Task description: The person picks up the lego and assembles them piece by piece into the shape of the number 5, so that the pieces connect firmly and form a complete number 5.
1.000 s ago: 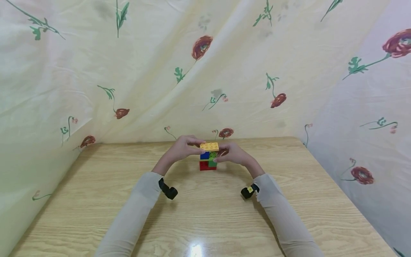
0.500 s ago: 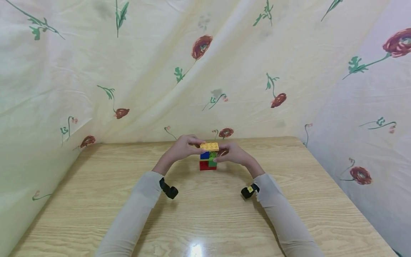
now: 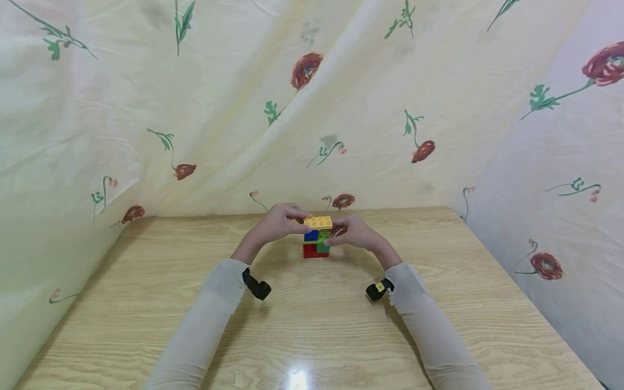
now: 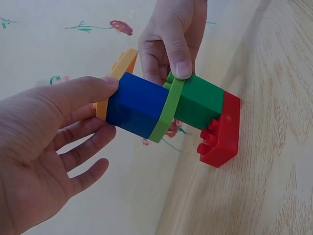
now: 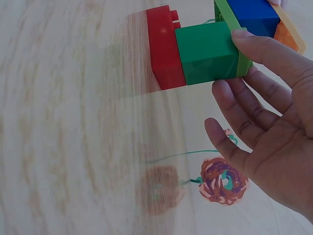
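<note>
A small tower of toy building bricks stands upright at the far middle of the table. Its base is a red brick [image 4: 222, 137], and a green brick [image 5: 205, 54] sits on one end of that. Above lies a thin light-green plate [image 4: 167, 112], which bears a blue brick [image 4: 134, 105]. A yellow-orange plate [image 3: 318, 222] tops the stack. With thumb and fingers, my left hand [image 3: 278, 225] pinches the yellow-orange plate, touching the blue brick's upper edge. My right hand [image 3: 357, 234] pinches the light-green plate from the other side, its thumb at the joint with the green brick.
The wood-grain table [image 3: 312, 314] extends around the tower towards me. Behind it and at both sides hangs a cream cloth [image 3: 234, 108] with printed red flowers. Black wrist cameras, one on the left wrist [image 3: 258, 288], hang below both sleeves.
</note>
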The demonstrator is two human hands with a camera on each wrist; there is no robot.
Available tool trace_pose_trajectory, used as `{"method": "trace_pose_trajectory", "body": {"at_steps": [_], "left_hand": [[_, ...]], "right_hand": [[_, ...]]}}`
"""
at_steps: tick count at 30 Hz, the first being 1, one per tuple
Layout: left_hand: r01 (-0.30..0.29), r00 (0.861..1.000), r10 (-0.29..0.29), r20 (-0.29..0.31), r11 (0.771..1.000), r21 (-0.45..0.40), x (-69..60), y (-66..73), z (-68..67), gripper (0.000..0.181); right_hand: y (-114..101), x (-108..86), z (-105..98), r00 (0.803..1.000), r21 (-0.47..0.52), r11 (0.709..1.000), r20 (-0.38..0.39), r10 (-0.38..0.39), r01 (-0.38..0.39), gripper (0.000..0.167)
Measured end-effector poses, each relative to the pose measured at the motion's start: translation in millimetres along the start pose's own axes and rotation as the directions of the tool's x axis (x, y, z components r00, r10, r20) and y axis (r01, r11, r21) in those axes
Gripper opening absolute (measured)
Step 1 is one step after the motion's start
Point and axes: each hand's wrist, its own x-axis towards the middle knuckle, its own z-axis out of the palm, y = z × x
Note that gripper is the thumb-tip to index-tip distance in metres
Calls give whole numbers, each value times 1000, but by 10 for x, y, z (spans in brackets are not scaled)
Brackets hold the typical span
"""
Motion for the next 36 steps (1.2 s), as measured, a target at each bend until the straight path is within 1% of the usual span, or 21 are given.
{"method": "trace_pose_trajectory", "body": {"at_steps": [7, 12, 17, 21, 24, 26, 27, 34, 36], "left_hand": [[2, 1000, -2, -1, 1000, 19, -1, 29, -10, 37], [4, 1000, -4, 11, 1000, 11, -4, 33, -6, 37], [19, 1000, -20, 23, 1000, 4, -9, 42, -5, 38], [24, 999, -24, 27, 1000, -2, -21, 36, 1, 39], [24, 1000, -23, 19, 1000, -15, -29, 19, 15, 38], [21, 1000, -21, 8, 1000, -18, -34, 7, 27, 37], [20, 1000, -20, 3, 1000, -23, -36, -1, 33, 36], [12, 1000, -14, -26, 998, -65, -51, -37, 62, 34], [7, 999, -10, -33, 997, -77, -58, -45, 64, 34]], "right_hand": [[-4, -4, 2, 1000, 11, 1000, 6, 20, -20, 40], [-14, -9, 12, 1000, 7, 1000, 5, 30, -30, 42], [-33, -11, 17, 999, -7, 999, 3, 40, -40, 39], [-192, -65, 19, 999, 5, 999, 9, 38, -38, 37], [-325, -121, 5, 1000, 11, 1000, 13, 25, -25, 36], [-352, -134, 0, 1000, 8, 1000, 15, 17, -17, 37], [-349, -134, -2, 1000, 7, 1000, 16, 15, -16, 37], [-86, -28, 19, 999, 0, 999, 19, 47, -47, 41], [-53, -17, 19, 999, 3, 999, 16, 49, -49, 42]]}}
